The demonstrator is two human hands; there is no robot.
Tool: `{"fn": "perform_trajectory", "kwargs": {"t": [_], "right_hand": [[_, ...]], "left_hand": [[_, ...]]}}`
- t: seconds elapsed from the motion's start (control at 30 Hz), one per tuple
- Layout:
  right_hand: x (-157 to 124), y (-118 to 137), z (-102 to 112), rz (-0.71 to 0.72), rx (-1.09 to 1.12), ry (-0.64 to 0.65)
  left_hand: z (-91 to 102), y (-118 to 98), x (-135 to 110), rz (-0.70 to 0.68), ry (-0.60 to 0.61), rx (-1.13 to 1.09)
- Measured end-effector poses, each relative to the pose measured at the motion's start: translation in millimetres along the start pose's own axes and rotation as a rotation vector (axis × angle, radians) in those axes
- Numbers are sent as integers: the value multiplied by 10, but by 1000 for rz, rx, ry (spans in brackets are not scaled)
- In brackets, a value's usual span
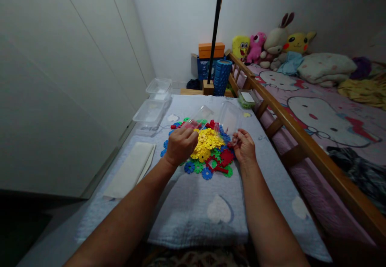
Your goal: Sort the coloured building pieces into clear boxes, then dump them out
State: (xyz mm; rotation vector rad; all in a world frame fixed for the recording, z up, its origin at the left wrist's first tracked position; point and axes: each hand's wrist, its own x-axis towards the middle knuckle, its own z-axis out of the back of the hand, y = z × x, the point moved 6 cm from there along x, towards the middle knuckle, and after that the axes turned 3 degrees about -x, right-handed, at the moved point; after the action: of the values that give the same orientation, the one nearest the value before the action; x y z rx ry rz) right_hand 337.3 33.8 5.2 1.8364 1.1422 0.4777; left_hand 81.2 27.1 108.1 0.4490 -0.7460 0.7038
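My left hand (181,144) is closed on the near edge of a clear plastic lid (203,115), which tilts up over the far side of the pile. To the right, my right hand (245,145) pinches the near corner of a clear plastic box (229,116). Both plastic pieces are see-through, so their exact outlines are hard to make out. Between and below the hands lies a heap of snowflake building discs, with yellow discs (208,140) on top. Around them are blue discs (207,173), green discs (198,166) and red pieces (226,157).
Two clear containers (150,111) stand at the far left of the cloth-covered table (193,214). A folded pale sheet (130,170) lies left of my left arm. A lidded box with green contents (246,99) sits far right, beside the wooden bed rail (279,119). A black pole (215,29) rises behind.
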Motion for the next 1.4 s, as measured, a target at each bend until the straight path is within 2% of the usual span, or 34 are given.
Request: {"fn": "perform_trajectory", "kwargs": {"t": [0.13,0.23,0.3,0.37,0.5,0.6,0.7,0.77,0.87,1.23,1.4], "right_hand": [[-17,19,-23,15,-6,3],[-54,15,-86,30,-23,40],[-98,-6,-155,37,-36,85],[-155,-45,-232,32,-44,128],[-274,-148,-371,-4,-44,178],[-339,-218,-440,-19,-56,178],[-380,-262,-486,3,-88,165],[-402,-285,-506,22,-124,156],[-438,-319,-515,40,-176,136],[-544,-383,-562,83,-260,143],[-581,-334,-596,91,-289,181]], "left_hand": [[75,170,2,95,-16,-25],[163,237,-35,210,-76,-108],[203,264,-96,364,-124,-219],[203,284,-200,590,-177,-390],[39,230,-462,1042,-291,-819],[-159,140,-596,1267,-337,-1110],[-307,69,-691,1419,-338,-1266],[-357,33,-736,1467,-316,-1315],[-371,-4,-783,1465,-271,-1322],[-281,-34,-729,1272,-165,-1224],[-329,-26,-771,1375,-168,-1308]]}}
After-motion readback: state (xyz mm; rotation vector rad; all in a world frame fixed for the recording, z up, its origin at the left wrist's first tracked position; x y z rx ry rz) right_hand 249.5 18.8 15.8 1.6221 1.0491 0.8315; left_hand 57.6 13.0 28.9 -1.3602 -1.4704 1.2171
